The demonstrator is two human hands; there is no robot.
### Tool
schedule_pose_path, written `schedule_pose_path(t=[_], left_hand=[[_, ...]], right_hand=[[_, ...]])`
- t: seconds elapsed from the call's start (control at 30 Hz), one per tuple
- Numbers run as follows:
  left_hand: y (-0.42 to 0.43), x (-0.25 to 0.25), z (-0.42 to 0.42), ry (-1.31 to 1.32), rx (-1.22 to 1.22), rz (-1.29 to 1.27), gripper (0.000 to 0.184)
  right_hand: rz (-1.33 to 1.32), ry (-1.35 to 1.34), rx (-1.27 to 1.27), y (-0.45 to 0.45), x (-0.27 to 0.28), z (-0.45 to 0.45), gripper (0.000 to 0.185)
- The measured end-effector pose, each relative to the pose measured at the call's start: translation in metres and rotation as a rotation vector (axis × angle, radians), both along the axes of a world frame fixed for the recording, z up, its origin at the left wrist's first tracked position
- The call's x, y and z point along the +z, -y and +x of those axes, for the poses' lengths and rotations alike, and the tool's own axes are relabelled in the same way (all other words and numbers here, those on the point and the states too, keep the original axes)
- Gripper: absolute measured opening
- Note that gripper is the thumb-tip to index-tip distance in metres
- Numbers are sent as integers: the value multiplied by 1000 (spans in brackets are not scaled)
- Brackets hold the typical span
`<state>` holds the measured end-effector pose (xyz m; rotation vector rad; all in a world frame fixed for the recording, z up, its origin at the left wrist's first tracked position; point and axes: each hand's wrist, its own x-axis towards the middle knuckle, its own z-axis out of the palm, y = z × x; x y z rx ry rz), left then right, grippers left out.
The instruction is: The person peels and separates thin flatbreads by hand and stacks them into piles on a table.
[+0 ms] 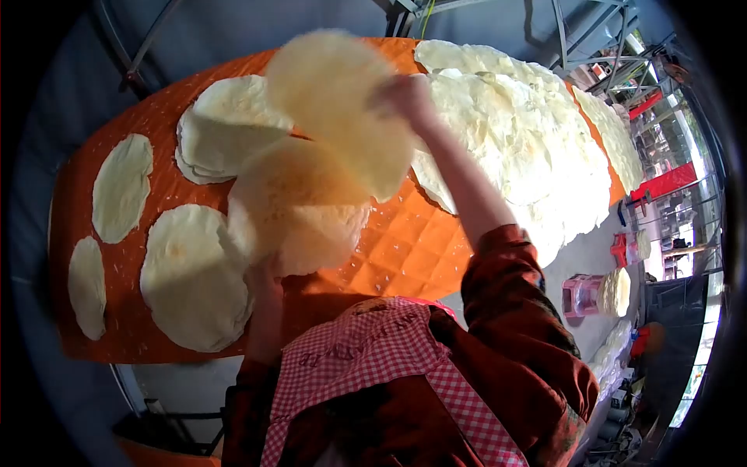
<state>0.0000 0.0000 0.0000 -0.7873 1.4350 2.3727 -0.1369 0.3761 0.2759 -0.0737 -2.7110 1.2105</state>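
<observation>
My right hand [403,101], smeared by motion, is closed on the edge of a thin round flatbread [331,97] raised above the table. Below it, my left hand [266,274] grips the near edge of another flatbread [292,194], its fingers mostly hidden. To the left of that hand lies a large flatbread [191,280] with an uneven rim. A small stack of flatbreads [226,117] rests farther back. On the right spreads a big heap of overlapping flatbreads [521,148].
An orange cloth [412,241], dotted with crumbs, covers the table. Two smaller flatbreads [123,187] lie at the far left. Metal bars [148,39] stand behind the table. A pink stool [582,296] carrying a pale stack [615,292] is on the floor at right.
</observation>
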Motion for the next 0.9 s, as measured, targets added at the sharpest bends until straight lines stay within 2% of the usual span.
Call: schedule_pose_path(t=[0.03, 0.07, 0.1, 0.13, 0.17, 0.2, 0.23, 0.3, 0.37, 0.43, 0.5, 0.6, 0.63, 0.7, 0.73, 0.77, 0.83, 0.9], left_hand=[[3, 9, 2, -25, 50, -8, 59], [6, 19, 4, -49, 101, -17, 56], [-29, 22, 18, 0, 129, 23, 53], [-44, 39, 11, -4, 155, 38, 50], [-46, 49, 10, 6, 181, 35, 48], [-27, 17, 8, -148, 6, -215, 45], [-9, -47, 4, -290, -164, -447, 43], [1, -59, 10, -337, -241, -601, 38], [-34, 37, 4, -170, -67, -452, 34], [-41, 82, -13, -247, 24, -272, 35], [-43, 95, -51, -390, 32, -159, 37], [-48, 181, -125, -333, -15, -280, 38], [-42, 198, -156, -374, -112, -274, 38], [-67, 262, -183, -400, -53, -434, 35], [-70, 282, -204, -469, -142, -370, 33], [-69, 298, -234, -526, -184, -347, 31], [-88, 336, -273, -643, -171, -409, 32], [-127, 347, -295, -772, -177, -407, 35]], right_hand=[[-581, -52, -43, -35, -7, -4, 21], [-657, -107, -92, -57, -6, 0, 23], [-683, -127, -153, -102, -5, 5, 24], [-294, -256, -111, -160, -37, -10, 24], [-236, -264, -210, -185, -67, -11, 24], [-182, -267, -309, -208, -96, -11, 24], [-425, -156, -530, -206, -108, 0, 24], [-779, -146, -391, -184, -90, 33, 24], [-675, -95, -407, -192, -97, 49, 25], [-616, -35, -329, -210, -83, 64, 25], [-562, -39, -284, -227, -67, 74, 21], [-556, -96, -332, -243, -29, 93, 21], [-546, -112, -359, -255, -13, 104, 21], [-593, -145, -428, -288, 20, 144, 24], [-641, -205, -475, -296, 36, 169, 21], [-563, -221, -622, -303, 49, 195, 17], [-547, -298, -661, -351, 47, 254, 16], [-575, -287, -729, -382, 43, 317, 19]])
